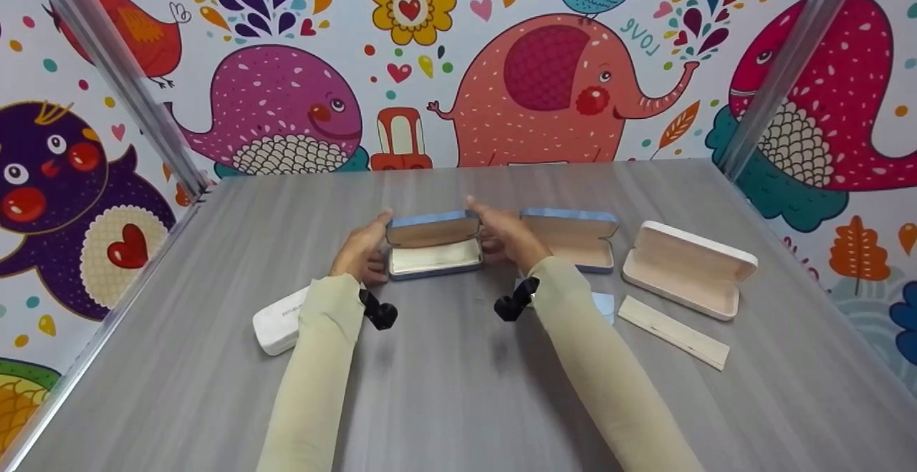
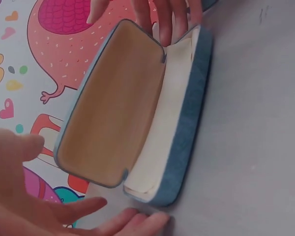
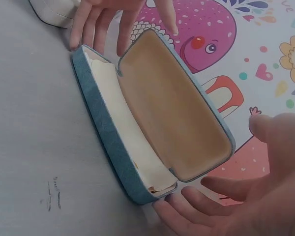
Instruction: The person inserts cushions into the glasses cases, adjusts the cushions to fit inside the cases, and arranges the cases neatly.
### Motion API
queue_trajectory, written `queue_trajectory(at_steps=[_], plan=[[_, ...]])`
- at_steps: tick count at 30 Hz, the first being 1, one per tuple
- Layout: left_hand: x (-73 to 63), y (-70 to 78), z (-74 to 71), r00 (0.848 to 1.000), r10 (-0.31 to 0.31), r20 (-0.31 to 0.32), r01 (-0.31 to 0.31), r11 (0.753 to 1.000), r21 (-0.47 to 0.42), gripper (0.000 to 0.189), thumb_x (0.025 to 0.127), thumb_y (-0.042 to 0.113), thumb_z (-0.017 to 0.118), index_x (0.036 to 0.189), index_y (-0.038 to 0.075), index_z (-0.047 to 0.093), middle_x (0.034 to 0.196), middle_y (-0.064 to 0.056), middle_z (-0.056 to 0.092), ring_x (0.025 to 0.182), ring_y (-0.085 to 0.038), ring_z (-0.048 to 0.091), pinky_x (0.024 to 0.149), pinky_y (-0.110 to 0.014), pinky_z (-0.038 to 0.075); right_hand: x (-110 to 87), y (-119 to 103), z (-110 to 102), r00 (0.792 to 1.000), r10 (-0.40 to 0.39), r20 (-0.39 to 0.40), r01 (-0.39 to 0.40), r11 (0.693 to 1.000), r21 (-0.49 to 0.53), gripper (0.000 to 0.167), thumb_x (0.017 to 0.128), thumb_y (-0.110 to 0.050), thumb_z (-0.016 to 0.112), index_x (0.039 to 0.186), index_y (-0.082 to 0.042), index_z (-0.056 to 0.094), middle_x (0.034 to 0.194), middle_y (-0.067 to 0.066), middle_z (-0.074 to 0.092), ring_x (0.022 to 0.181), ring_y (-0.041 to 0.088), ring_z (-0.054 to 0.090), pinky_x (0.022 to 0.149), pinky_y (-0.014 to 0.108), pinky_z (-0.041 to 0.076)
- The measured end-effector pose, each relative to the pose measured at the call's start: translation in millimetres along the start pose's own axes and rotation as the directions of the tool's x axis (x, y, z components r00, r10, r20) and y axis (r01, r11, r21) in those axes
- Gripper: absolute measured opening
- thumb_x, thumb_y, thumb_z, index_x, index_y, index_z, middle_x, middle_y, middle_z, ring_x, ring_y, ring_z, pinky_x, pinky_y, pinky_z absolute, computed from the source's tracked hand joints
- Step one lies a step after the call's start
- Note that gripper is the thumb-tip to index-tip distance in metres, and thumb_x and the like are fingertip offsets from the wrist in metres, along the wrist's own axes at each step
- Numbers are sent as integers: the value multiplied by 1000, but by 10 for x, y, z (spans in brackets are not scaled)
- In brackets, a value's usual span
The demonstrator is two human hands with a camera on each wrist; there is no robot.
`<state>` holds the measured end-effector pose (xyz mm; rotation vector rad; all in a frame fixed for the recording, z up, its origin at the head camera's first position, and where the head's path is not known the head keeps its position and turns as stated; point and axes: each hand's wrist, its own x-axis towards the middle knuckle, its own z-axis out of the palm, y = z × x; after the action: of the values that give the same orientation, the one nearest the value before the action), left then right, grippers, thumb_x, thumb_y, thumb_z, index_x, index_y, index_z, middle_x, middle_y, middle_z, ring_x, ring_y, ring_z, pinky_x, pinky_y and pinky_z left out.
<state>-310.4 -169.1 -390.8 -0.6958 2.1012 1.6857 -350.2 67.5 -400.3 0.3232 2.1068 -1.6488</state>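
A blue glasses case [image 1: 434,231] stands with its lid raised on the grey table, its inside lined in tan. Folded in its base lies a cream cloth [image 1: 434,257], also visible in the left wrist view as a pale cloth strip [image 2: 160,123]. My left hand [image 1: 362,250] is at the case's left end, fingers loosely spread and fingertips close to the base. At the opposite end, my right hand [image 1: 510,236] has its thumb up and fingers extended beside the case. Neither hand grips it; whether fingertips touch it I cannot tell.
Right of my right hand sits a second open blue case [image 1: 584,248], partly covered by it. Farther right are an open white case [image 1: 688,268] and a folded cream cloth [image 1: 673,332]. A light blue cloth [image 1: 604,306] shows behind my right sleeve. A closed white case [image 1: 278,323] lies left.
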Motion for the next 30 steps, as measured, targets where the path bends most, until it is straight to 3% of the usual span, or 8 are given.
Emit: queue_trajectory(at_steps=[5, 13, 20, 30], plan=[[9, -17, 34, 1000, -4, 9, 4, 1000, -15, 88, 98, 62, 45, 158, 4, 18, 157, -28, 31, 140, -43, 41, 106, -53, 49, 19, 22, 41, 1000, 14, -26, -14, 999, -32, 78, 93, -65, 55, 146, -8, 46, 140, 16, 53, 126, 31, 54, 103, 44, 52], [13, -8, 70, 1000, -2, -22, 2, 1000, -7, 86, 98, 59, 48, 157, 2, 22, 155, -28, 35, 139, -43, 42, 105, -53, 49, 34, 29, 68, 999, 19, -46, -21, 999, -36, 79, 94, -60, 58, 147, -4, 44, 144, 16, 53, 128, 31, 53, 104, 45, 51], [7, -13, 50, 999, 24, -25, -25, 1000, -10, 81, 100, 52, 51, 156, 0, 25, 153, -34, 35, 137, -48, 43, 103, -54, 51, 30, 29, 49, 1000, -11, -18, 10, 999, -53, 77, 95, -55, 61, 148, -3, 42, 142, 18, 55, 128, 33, 56, 104, 48, 52], [31, -33, 51, 996, 60, -68, -60, 998, 12, 75, 99, 47, 58, 150, -3, 38, 141, -31, 52, 120, -40, 63, 92, -45, 58, 24, 41, 22, 1000, 7, -6, -7, 1000, -26, 71, 95, -49, 64, 143, 0, 49, 144, 20, 54, 132, 34, 54, 107, 47, 49]])
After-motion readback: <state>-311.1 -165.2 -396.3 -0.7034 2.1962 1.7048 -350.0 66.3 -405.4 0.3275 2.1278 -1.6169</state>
